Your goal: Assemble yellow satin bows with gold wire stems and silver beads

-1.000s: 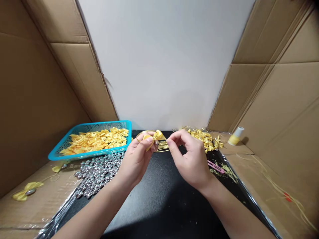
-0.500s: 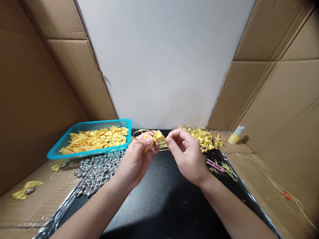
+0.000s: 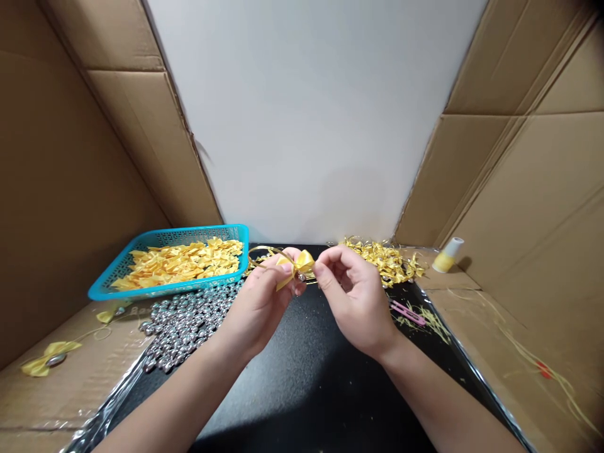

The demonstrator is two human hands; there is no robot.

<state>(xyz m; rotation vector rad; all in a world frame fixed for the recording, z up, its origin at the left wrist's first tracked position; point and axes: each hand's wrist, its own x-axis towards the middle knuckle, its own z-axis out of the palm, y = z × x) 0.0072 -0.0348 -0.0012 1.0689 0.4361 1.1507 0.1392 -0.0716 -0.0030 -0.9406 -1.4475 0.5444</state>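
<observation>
In my left hand [image 3: 262, 299] a yellow satin ribbon bow [image 3: 304, 260] is pinched between thumb and fingers. A shiny silver bead [image 3: 301, 277] hangs at the bow's middle, and a loop of thin gold cord [image 3: 257, 250] arches out over the left fingers. My right hand [image 3: 352, 296] has thumb and forefinger closed together right at the bow's right edge. Whatever lies between those fingertips is too small to make out. Both hands are held above the black tabletop [image 3: 302, 358].
A turquoise basket [image 3: 246, 251] of yellow bows stands back left, silver beads [image 3: 189, 321] heaped before it. Back right lie gold-corded bows [image 3: 387, 258], pink thread snips [image 3: 408, 313] and cord scraps [image 3: 436, 324]. A thread cone [image 3: 448, 255] stands on cardboard; cardboard walls [image 3: 533, 207] flank the table.
The bow and my left hand have shifted slightly right, so the bow now meets my right fingertips. My right hand has hardly moved.
</observation>
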